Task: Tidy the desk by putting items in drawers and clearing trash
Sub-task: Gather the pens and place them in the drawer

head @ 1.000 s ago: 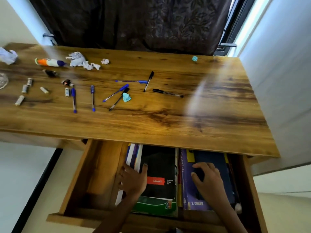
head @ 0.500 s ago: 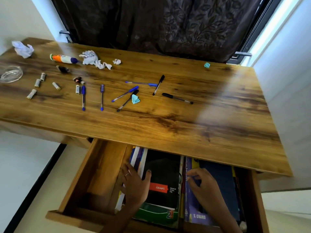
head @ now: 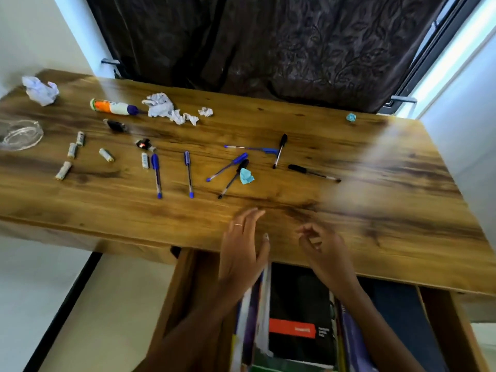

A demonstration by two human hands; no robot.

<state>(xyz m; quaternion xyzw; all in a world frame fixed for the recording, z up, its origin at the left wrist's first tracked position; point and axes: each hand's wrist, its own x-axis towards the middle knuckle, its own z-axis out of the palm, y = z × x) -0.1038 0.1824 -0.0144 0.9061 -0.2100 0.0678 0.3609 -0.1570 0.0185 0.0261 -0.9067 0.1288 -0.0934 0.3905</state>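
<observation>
The open drawer point(head: 188, 285) below the wooden desk point(head: 375, 210) holds several books, among them a black notebook point(head: 300, 304). My left hand point(head: 241, 248) is raised over the desk's front edge with fingers straight, holding nothing. Just right of it, my right hand point(head: 324, 251) hovers with fingers loosely curled, also empty. Several blue and black pens point(head: 189, 173) lie scattered on the desk beyond the hands. A blue crumpled scrap point(head: 246, 176) sits among the pens. White crumpled paper point(head: 163, 107) lies further back.
Several small batteries point(head: 72, 150), a glue tube point(head: 112, 107), a glass dish point(head: 20, 134), another white paper ball point(head: 40, 89) and a small blue scrap point(head: 351, 117) lie on the desk. A dark curtain hangs behind. A white wall stands at the right.
Both hands have left the books in the drawer and risen over the desk's front edge. The camera has tilted up toward the desk top.
</observation>
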